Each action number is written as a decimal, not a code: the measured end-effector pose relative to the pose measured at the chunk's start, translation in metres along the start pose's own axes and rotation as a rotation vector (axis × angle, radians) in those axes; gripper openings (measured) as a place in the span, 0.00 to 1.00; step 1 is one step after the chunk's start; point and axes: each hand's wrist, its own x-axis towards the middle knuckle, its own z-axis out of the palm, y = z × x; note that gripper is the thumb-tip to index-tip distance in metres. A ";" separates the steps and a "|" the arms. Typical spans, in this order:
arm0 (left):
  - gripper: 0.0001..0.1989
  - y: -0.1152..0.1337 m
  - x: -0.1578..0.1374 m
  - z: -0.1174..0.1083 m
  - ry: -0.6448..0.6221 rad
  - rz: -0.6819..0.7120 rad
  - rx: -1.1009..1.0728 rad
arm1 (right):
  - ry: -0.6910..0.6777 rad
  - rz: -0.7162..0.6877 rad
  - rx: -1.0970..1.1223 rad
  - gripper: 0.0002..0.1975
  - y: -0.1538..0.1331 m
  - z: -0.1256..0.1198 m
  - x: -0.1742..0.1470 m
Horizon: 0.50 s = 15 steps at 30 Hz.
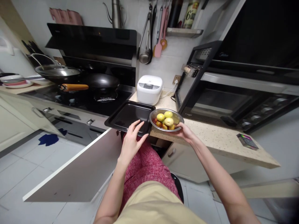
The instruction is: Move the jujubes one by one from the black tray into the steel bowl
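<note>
Left hand point(131, 141) open, fingers point(138, 128) spread, right hand point(186, 133) gripping, forearms point(207, 155) outstretched

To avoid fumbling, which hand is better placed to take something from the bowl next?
Probably the left hand: it looks empty, fingers spread, near the bowl, while the right hand holds that bowl.

Pale tiled floor point(25, 174); whitish wall point(170, 63); open cabinet door point(77, 174); speckled beige countertop point(212, 135).

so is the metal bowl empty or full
Not empty: yellow and reddish-brown round pieces are heaped in the metal bowl, held at its side by the right hand. How deep they go cannot be told.
</note>
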 end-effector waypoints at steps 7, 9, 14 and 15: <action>0.39 -0.029 0.002 0.001 -0.080 0.032 0.088 | -0.043 0.051 -0.058 0.08 -0.037 0.027 0.026; 0.43 -0.038 0.002 0.000 -0.104 0.023 0.138 | -0.067 0.079 -0.093 0.07 -0.042 0.039 0.032; 0.49 -0.049 0.005 -0.002 -0.102 0.003 0.194 | -0.151 0.157 -0.202 0.07 -0.045 0.068 0.045; 0.48 -0.050 0.006 -0.001 -0.099 -0.003 0.194 | -0.171 0.165 -0.221 0.07 -0.045 0.073 0.047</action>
